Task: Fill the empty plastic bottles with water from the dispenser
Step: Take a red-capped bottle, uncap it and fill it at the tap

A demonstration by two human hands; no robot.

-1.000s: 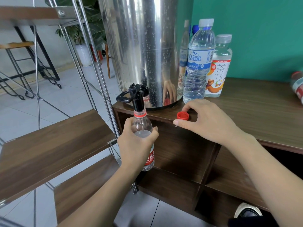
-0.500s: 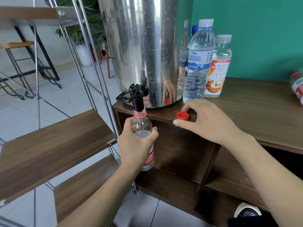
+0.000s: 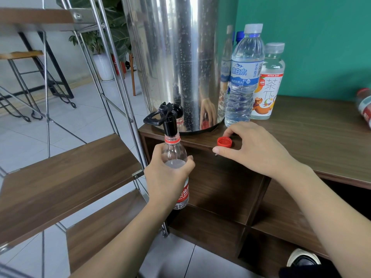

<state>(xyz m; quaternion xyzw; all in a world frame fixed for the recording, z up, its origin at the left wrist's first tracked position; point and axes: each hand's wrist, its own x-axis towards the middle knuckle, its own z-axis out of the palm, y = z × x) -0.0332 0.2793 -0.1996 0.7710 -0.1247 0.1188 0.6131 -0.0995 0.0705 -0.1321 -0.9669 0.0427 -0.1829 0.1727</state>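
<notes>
A: Left hand (image 3: pixel 166 177)?
B: Grip curled round the bottle (image 3: pixel 176 157), mouth up under the dispenser (image 3: pixel 180 57) tap (image 3: pixel 170 121).
A: Right hand (image 3: pixel 255 149)?
B: Resting on counter (image 3: pixel 321 141); fingers loosely curved around red cap (image 3: pixel 224 141).

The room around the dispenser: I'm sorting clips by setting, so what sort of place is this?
Probably a café or shared break area, not a home kitchen. A large steel dispenser stands on a wooden cabinet, tiered metal-framed wooden shelves stand beside it, and a potted plant and bar-style stool stand on tiled floor behind.
</notes>
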